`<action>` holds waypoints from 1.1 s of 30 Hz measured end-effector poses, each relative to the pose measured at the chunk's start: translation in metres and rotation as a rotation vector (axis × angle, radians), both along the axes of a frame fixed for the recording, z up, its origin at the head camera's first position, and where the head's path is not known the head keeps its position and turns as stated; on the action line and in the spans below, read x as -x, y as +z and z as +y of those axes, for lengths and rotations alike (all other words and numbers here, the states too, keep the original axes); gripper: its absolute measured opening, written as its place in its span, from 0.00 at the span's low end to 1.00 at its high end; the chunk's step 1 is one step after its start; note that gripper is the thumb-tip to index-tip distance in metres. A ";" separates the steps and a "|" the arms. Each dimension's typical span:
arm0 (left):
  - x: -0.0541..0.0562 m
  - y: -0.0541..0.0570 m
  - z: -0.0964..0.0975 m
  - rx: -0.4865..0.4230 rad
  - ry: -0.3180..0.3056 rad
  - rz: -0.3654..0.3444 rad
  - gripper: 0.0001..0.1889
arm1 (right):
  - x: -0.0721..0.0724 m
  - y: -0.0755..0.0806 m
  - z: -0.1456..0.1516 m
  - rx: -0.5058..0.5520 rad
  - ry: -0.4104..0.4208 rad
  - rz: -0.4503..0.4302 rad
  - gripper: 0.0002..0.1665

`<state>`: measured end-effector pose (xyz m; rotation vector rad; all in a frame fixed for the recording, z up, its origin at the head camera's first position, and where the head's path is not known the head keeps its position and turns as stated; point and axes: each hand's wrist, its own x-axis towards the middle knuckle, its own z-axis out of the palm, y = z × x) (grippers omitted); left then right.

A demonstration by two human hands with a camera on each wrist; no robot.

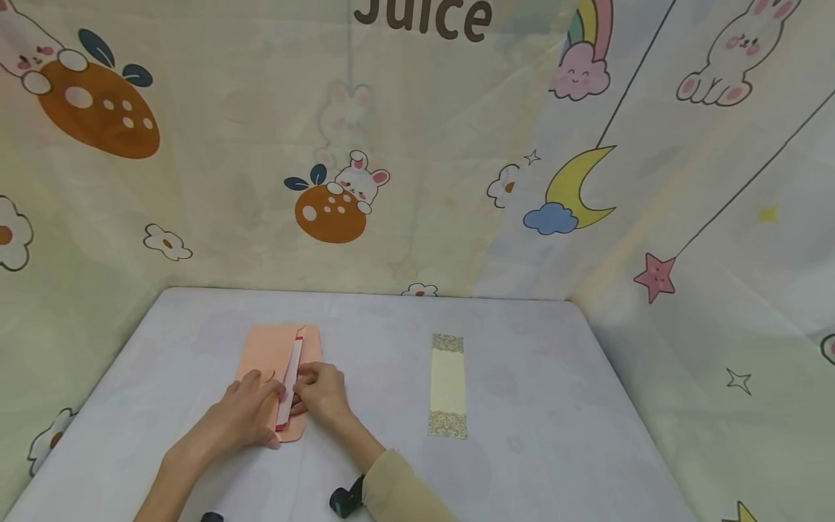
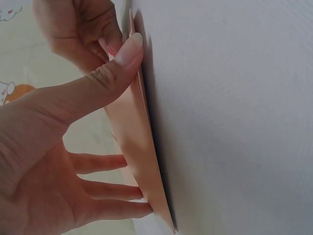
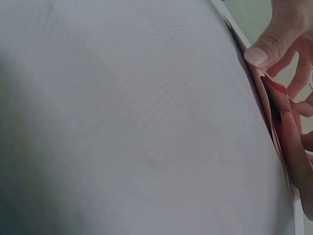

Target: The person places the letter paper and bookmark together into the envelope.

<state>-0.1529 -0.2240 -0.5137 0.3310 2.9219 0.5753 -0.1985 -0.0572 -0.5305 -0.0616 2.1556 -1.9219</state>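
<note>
A peach paper envelope (image 1: 267,348) lies on the left of the table. Along its right side runs a slim white strip (image 1: 291,377) with red ends, at a slight slant. My left hand (image 1: 240,417) rests on the envelope with fingers spread over it. The left wrist view has that thumb on the envelope's near edge. From the right, my right hand (image 1: 324,395) pinches the edge beside the strip with curled fingers. In the right wrist view a right-hand finger (image 3: 293,152) sits against the raised paper; the rest of the hand is largely out of frame.
A cream paper strip (image 1: 448,380) with patterned gold-coloured ends lies right of the hands on the white table (image 1: 541,406). A black wrist device (image 1: 346,499) is near the right sleeve. Behind stands a cloth backdrop (image 1: 430,181) printed with rabbits and stars.
</note>
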 end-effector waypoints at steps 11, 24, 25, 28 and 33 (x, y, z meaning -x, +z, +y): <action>-0.001 0.001 0.000 -0.020 0.001 -0.008 0.36 | -0.002 0.000 -0.008 -0.001 -0.005 -0.002 0.20; -0.002 0.005 0.002 -0.022 0.007 -0.032 0.37 | -0.003 -0.002 -0.012 -0.061 -0.007 0.063 0.19; -0.002 0.005 0.002 -0.022 0.008 -0.031 0.37 | -0.003 -0.002 -0.013 -0.064 -0.006 0.067 0.19; -0.003 0.005 0.002 -0.029 0.009 -0.025 0.36 | -0.002 -0.003 -0.013 -0.064 -0.008 0.081 0.17; -0.004 0.005 0.000 -0.040 0.000 -0.016 0.35 | -0.002 -0.002 -0.011 -0.103 0.000 0.097 0.14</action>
